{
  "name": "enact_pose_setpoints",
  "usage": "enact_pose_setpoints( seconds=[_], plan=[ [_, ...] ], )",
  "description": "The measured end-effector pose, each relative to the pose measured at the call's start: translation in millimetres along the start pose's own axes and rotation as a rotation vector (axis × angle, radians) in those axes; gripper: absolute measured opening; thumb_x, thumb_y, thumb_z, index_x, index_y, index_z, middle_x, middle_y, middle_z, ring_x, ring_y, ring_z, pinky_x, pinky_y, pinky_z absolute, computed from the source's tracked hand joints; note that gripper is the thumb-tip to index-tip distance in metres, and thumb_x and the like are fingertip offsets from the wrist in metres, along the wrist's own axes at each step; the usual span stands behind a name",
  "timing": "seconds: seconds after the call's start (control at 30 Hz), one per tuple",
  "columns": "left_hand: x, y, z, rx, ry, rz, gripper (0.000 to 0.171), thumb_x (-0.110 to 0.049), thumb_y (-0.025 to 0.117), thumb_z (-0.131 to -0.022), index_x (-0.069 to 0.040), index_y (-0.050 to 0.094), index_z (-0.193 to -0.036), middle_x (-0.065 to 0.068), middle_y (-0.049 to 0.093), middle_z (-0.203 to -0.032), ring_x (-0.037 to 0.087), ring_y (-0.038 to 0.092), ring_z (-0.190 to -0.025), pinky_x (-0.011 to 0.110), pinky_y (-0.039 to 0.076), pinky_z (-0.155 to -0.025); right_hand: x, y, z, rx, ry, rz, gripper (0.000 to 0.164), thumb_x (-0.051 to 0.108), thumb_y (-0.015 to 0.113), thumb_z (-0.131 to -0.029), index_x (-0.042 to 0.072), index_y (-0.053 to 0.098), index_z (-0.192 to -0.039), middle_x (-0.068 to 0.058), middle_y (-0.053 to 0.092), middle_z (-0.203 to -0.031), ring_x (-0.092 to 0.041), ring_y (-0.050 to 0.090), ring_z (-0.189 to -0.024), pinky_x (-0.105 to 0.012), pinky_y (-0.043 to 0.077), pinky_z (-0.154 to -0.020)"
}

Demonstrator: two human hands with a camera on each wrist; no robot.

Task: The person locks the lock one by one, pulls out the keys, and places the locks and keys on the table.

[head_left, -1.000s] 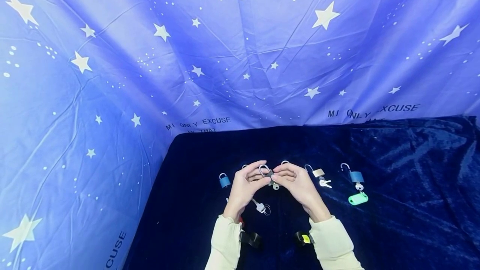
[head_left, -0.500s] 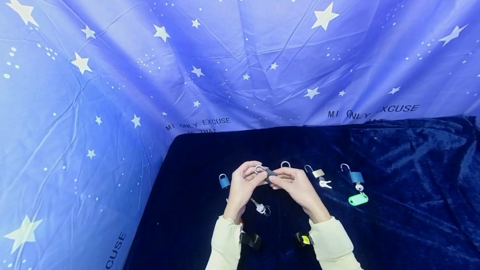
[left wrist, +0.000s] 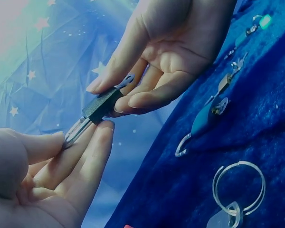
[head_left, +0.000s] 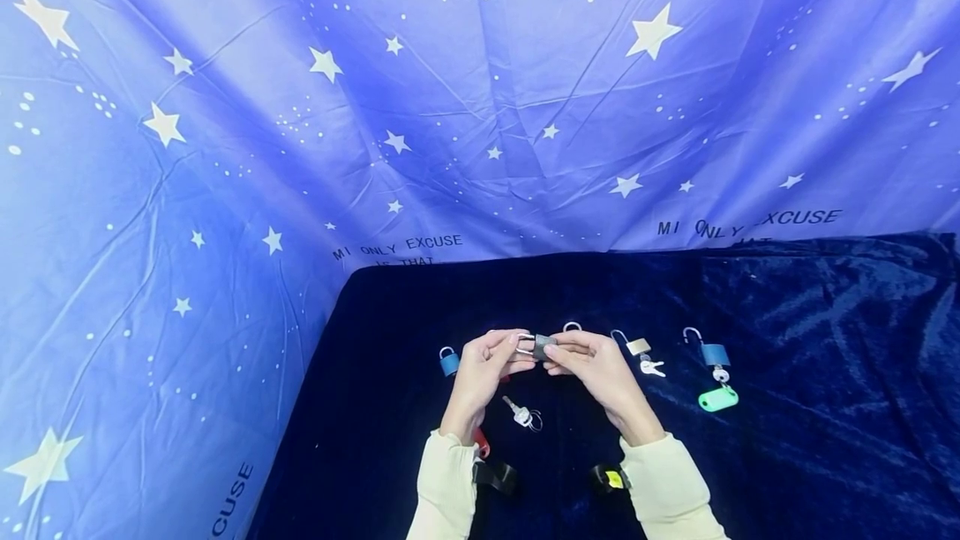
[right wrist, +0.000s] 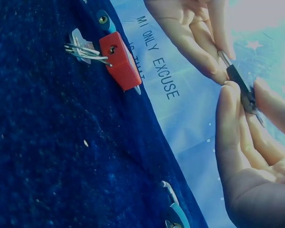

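A dark grey padlock (head_left: 545, 347) is held up between the two hands, lying sideways with its shackle pointing left. My left hand (head_left: 483, 361) pinches the metal shackle (left wrist: 77, 132) between thumb and fingers. Thumb and fingertips of my right hand (head_left: 592, 361) grip the dark body (right wrist: 238, 80). From the body's far end a small key (left wrist: 125, 81) sticks out beside the right fingers, partly hidden by them. Below the hands, a key on a ring (head_left: 522, 415) lies on the dark blue velvet cloth (head_left: 570, 473).
At left stands a small blue padlock (head_left: 448, 362). A red padlock (right wrist: 121, 61) shows in the right wrist view. Rightward lie a brass padlock with keys (head_left: 638, 347) and a blue padlock (head_left: 714, 354) with a green tag (head_left: 717, 398). A starry curtain (head_left: 495, 107) hangs behind.
The grey padlock has turned from shackle-up to shackle pointing left. My left fingers have moved onto the shackle, while the right hand stays at the body.
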State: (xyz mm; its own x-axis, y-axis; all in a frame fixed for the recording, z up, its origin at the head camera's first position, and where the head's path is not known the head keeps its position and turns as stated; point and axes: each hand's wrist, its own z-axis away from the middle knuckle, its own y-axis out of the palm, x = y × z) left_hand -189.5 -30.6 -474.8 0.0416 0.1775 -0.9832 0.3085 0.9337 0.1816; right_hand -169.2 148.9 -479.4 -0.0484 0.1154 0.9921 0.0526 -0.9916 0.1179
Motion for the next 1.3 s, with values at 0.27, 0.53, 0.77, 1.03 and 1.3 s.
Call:
enact_pose_setpoints(
  seconds=[0.27,0.53,0.77,1.03,1.3],
  plan=[
    [0.3,-1.8,0.7,0.016,-0.044,0.024,0.037,-0.027,0.053,-0.091,0.002,0.059,-0.113,0.02,0.064,-0.101,0.031,0.064,-0.089,0.039,0.05,-0.08,0.2,-0.4,0.4,-0.033,-0.018,-0.057,0.044,0.022,0.07,-0.078,-0.008,0.057,-0.106,-0.022,0.063,-0.098,-0.037,0.063,-0.082,-0.038,0.052,-0.076],
    [-0.5,-1.3,-0.1,0.072,0.001,-0.031,0.039,-0.03,0.046,-0.095,0.003,0.058,-0.111,0.018,0.064,-0.102,0.031,0.065,-0.085,0.041,0.052,-0.075,-2.2,0.9,-0.3,-0.047,-0.038,-0.035,0.045,0.026,0.071,-0.076,-0.005,0.058,-0.106,-0.021,0.064,-0.097,-0.031,0.065,-0.078,-0.039,0.052,-0.075],
    [-10.9,2.1,1.4,0.05,0.109,-0.196,0.037,-0.028,0.041,-0.097,0.003,0.061,-0.098,0.021,0.064,-0.086,0.038,0.061,-0.062,0.043,0.052,-0.057,-0.8,4.1,-1.1,-0.036,-0.067,-0.042,0.043,0.025,0.07,-0.077,-0.006,0.058,-0.104,-0.021,0.064,-0.095,-0.044,0.061,-0.083,-0.039,0.052,-0.074],
    [-27.0,13.1,9.9,-0.057,0.197,-0.413,0.045,-0.031,0.032,-0.1,-0.001,0.054,-0.075,0.014,0.054,-0.055,0.039,0.049,-0.045,0.039,0.043,-0.041,1.6,6.4,-1.1,0.001,-0.075,-0.038,0.044,0.027,0.069,-0.079,-0.005,0.057,-0.106,-0.021,0.064,-0.093,-0.039,0.063,-0.081,-0.039,0.052,-0.075],
    [-28.1,15.9,12.1,-0.069,0.276,-0.532,0.044,-0.028,0.027,-0.101,-0.004,0.053,-0.074,0.01,0.053,-0.052,0.024,0.047,-0.042,0.027,0.041,-0.041,4.1,6.3,-0.3,0.014,-0.072,-0.043,0.041,0.024,0.068,-0.079,-0.005,0.058,-0.105,-0.021,0.064,-0.092,-0.045,0.061,-0.081,-0.04,0.052,-0.074]
  ],
)
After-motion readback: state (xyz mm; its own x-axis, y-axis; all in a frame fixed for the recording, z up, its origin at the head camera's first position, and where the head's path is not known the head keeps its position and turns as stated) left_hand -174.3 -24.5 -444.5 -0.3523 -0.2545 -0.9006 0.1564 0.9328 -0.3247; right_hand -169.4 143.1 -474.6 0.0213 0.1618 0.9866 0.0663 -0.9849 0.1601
